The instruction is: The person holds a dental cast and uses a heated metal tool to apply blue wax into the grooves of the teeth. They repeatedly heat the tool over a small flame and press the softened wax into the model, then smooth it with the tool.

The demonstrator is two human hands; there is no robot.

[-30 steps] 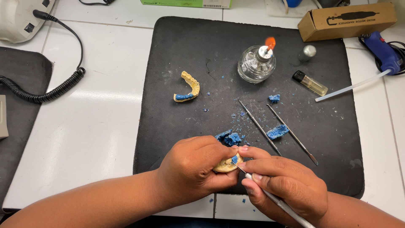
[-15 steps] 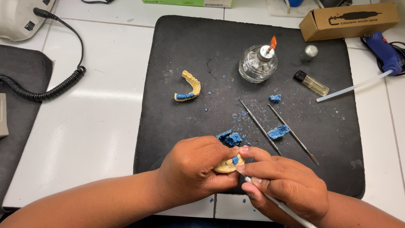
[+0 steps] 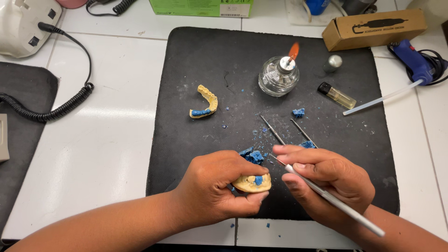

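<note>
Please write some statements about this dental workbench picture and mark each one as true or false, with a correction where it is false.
1. The left hand holds a yellow plaster tooth model with blue wax on it. True.
2. The right hand holds a blue glue gun. False: it holds a thin silver metal hand tool; the blue glue gun lies at the right edge of the table.
3. The glass spirit burner on the black rubber mat is lit. True: an orange flame shows at its wick.
4. The curved yellow plaster arch piece lies on the white table beside the mat. False: it lies on the mat, left of the burner.
5. Two thin metal picks lie on the mat above the hands. True.
</note>
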